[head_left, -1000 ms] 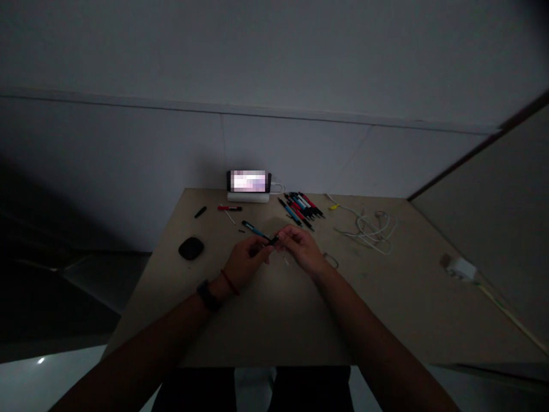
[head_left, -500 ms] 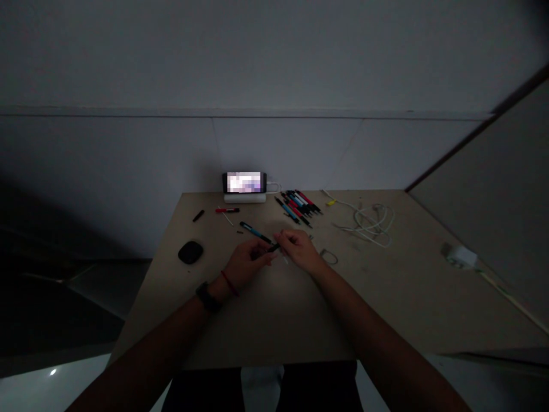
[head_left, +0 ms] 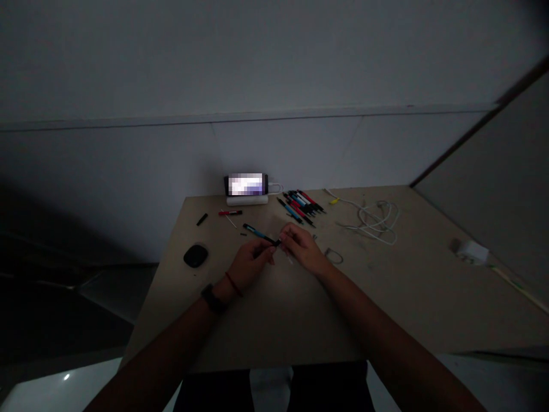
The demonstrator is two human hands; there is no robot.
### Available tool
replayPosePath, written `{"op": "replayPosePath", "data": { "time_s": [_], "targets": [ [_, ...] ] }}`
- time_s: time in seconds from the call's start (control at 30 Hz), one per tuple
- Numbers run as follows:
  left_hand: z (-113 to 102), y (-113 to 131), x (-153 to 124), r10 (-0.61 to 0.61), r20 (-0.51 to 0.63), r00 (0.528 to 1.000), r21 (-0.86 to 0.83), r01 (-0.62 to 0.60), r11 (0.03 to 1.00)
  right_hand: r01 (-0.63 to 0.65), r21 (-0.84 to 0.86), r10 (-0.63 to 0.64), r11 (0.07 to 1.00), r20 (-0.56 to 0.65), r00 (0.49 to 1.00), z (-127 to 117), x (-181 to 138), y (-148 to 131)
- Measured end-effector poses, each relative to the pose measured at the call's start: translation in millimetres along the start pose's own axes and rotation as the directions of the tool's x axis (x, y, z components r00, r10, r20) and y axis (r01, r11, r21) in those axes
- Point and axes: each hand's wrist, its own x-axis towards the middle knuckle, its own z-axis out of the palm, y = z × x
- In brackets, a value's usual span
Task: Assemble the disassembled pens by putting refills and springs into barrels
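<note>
Taking the hands as the clock's centre, with 12 towards the wall (head_left: 274, 149), the table (head_left: 283, 326) ends at 6 o'clock in front of the body and at 9 on the left; the broadest room for shifting looks to be towards 4 and 5. A white cable (head_left: 369, 230) sprawls between 2 and 3, so elbows should swing low rather than out that way. The left hand (head_left: 247, 263) and right hand (head_left: 303, 249) sit close together, each apparently pinching the small dark piece (head_left: 278, 242) between them. The pile of pens (head_left: 301, 207) lies at 1, the propped phone (head_left: 246, 185) at 11, and the black case (head_left: 195, 256) at 9, near the left edge. The blue pen (head_left: 257, 232) points in from 10; whether it meets the piece I cannot tell. A wire loop (head_left: 334, 256) lies just beside the right wrist. For the piece itself, best keep the left pinch as a quiet anchor, let the right make small, straight movements, and work low, since something this slight could easily spring away.
</note>
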Motion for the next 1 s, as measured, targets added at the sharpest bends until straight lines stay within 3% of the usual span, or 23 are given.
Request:
{"op": "replayPosePath", "data": {
  "time_s": [0.3,0.47,0.73,1.0],
  "targets": [
    [-0.3,-6.6,2.7,0.010,0.025,1.000,0.060,-0.011,0.998,0.016,-0.224,-0.019,0.975,-0.011,1.000,-1.5,4.5,1.3],
    [1.2,-6.8,2.0,0.003,0.016,1.000,0.011,-0.004,1.000,-0.005,-0.204,0.006,0.979,0.005,1.000,-1.7,4.0,1.4],
    [-0.6,-0.2,1.3,0.006,0.020,1.000,0.028,-0.007,1.000,0.063,-0.169,-0.055,0.984,0.050,0.997,-2.8,2.1,-2.0],
    [0.3,-4.1,1.1,-0.011,0.011,1.000,0.023,0.010,1.000,0.004,-0.160,0.009,0.987,0.082,0.997,-4.1,4.7,-3.1]
  ]
}}
